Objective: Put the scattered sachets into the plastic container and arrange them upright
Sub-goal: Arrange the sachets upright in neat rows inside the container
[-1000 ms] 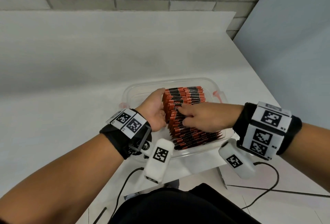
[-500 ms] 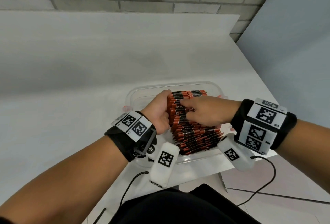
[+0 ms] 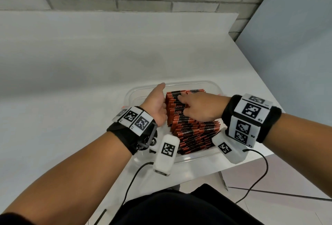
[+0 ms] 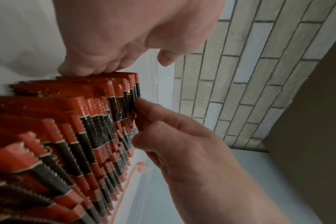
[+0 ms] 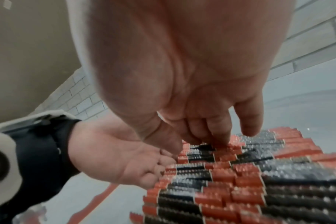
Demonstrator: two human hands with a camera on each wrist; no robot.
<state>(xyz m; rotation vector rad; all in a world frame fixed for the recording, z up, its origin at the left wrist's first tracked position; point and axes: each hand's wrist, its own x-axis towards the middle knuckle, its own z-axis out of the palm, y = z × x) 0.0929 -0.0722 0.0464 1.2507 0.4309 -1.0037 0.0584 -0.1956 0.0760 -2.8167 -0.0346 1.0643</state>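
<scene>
Head view: clear plastic container [image 3: 214,154] at the near edge of the white desk [image 3: 71,81], both hands inside it; sachets [image 3: 195,133] packed on edge in a long red/black row running from under the hands back toward the person

Left wrist view adds what the head view hides: left hand [image 4: 113,50] fingers laid flat against the side face of the row, thumb lifted free, nothing gripped. Same view shows right hand [image 4: 182,151] fingertips [image 4: 144,106] curled onto the top edges at the far end of the row

Right wrist view: right hand [image 5: 192,91] fingers bent down, tips pressing on sachet tops, index stretched further out over the row; can't tell whether it actually pinches one. Left hand [image 5: 121,154] seen palm-on, spread against the row's left flank, touching it

Sachets near the hands stand about upright, the ones toward the person lean like fallen dominoes

Room: bare container floor left of the left hand and beyond both hands to the far wall; orange clip [image 4: 140,166] on the rim right of the right hand; desk corner just right of the right wrist
</scene>
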